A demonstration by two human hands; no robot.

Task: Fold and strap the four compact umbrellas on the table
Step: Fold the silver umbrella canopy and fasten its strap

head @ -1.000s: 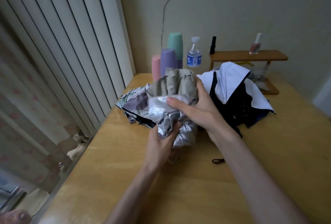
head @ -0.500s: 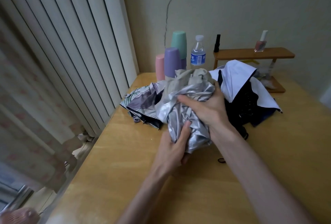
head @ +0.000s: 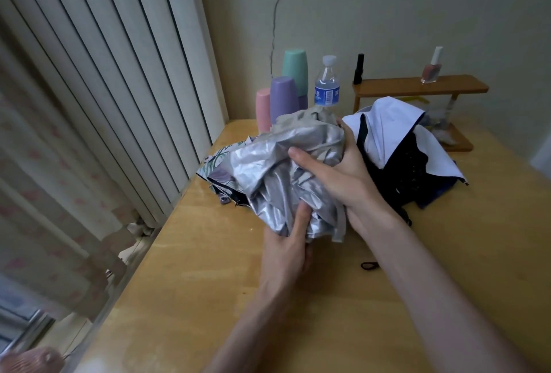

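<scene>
A crumpled silver umbrella is held above the wooden table. My left hand grips its lower end from below, thumb pressed into the fabric. My right hand wraps around the upper canopy, thumb across the front. Behind it on the left lies a floral-print umbrella, partly hidden. To the right lies a white and dark umbrella in a loose heap, with dark blue fabric under it.
Pink, purple and green cups and a water bottle stand at the back. A small wooden shelf holds nail polish. A black hair tie lies on the table. Vertical blinds run along the left edge.
The silver canopy has been bunched tighter and turned, with more fabric spilling left. My right hand shifted its hold around the top; my left hand stays at the lower end.
</scene>
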